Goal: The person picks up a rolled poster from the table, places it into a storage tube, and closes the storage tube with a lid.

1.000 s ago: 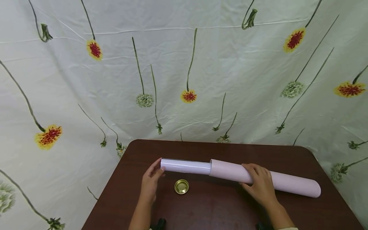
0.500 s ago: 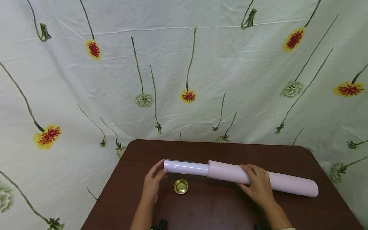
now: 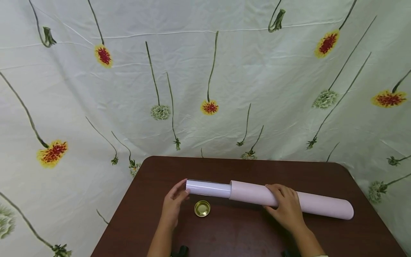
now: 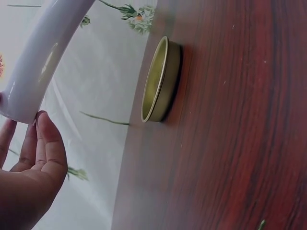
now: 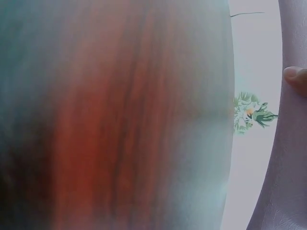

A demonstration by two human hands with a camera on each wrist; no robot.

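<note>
Your left hand (image 3: 172,206) reaches up from the near edge and pinches the outer end of the white roll (image 3: 208,188), thumb nearest you. The roll's other end sits inside the mouth of the pink tube (image 3: 324,204). Your right hand (image 3: 287,207) grips that tube around its middle, back of the hand upward; the right wrist view is too blurred to tell whether the tube touches the desk (image 3: 237,235). The gold lid (image 3: 202,208) lies near your left hand.
</note>
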